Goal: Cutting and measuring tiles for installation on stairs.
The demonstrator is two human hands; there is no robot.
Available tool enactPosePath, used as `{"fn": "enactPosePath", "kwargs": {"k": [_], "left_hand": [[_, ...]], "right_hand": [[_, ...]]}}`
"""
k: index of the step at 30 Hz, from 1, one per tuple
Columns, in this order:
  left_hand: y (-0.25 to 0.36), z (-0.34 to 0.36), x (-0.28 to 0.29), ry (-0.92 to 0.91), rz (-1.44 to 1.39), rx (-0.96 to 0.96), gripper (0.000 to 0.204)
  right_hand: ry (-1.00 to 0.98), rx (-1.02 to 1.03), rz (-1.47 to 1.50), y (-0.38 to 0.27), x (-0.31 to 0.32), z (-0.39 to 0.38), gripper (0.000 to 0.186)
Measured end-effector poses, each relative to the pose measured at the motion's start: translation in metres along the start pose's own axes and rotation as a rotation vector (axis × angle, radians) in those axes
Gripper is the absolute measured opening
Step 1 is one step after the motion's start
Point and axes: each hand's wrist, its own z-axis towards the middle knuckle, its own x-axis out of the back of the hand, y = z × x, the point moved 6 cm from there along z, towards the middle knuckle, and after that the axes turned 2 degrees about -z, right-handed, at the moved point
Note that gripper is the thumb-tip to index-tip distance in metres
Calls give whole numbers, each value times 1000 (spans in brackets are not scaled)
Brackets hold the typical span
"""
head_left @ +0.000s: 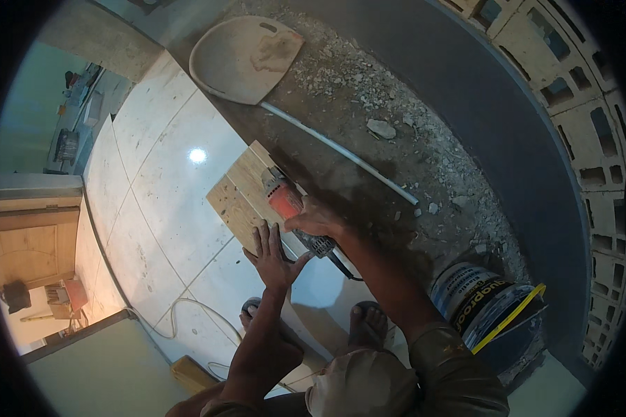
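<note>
A red and dark grey angle grinder [284, 199] rests low over a wood-patterned plank [247, 201], its head toward the plank's far right edge. My right hand [316, 219] is wrapped round the grinder's body, and a black cord leaves its vented rear end. My left hand [275, 256] lies with fingers spread on the near part of the plank, beside the grinder. The plank, marked by a lengthwise line, lies across pale floor tiles [160, 167] at the border of the rough ground. Whether the disc touches the plank is hidden.
Rubble [382, 90] covers the rough ground to the right. A shallow pan [222, 59] and a thin white pipe [341, 151] lie there. A bucket [469, 299] with a yellow handle stands near my right arm. A pale cable [174, 320] loops across the tiles at left.
</note>
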Motion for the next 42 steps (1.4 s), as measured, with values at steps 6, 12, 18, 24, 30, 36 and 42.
{"fn": "enactPosePath", "kwargs": {"k": [6, 12, 18, 24, 30, 36, 42], "left_hand": [[-4, -1, 0, 29, 24, -7, 118], [-6, -4, 0, 67, 22, -27, 117], [-3, -2, -2, 59, 28, -17, 115], [-2, -3, 1, 67, 18, -9, 113], [5, -1, 2, 55, 7, -7, 109], [4, -3, 3, 38, -9, 17, 108], [5, -3, 3, 76, 4, -24, 109]], "right_hand": [[-56, -14, 84, 19, -16, -18, 58], [-80, -85, 44, 11, -5, -49, 64], [-168, -104, 72, 17, 0, -68, 75], [-142, -123, 101, 26, -1, -82, 82], [-136, -101, 209, 54, -18, -85, 83], [-143, -102, 198, 37, -5, -104, 64], [-126, -100, 171, 39, -2, -110, 67]]}}
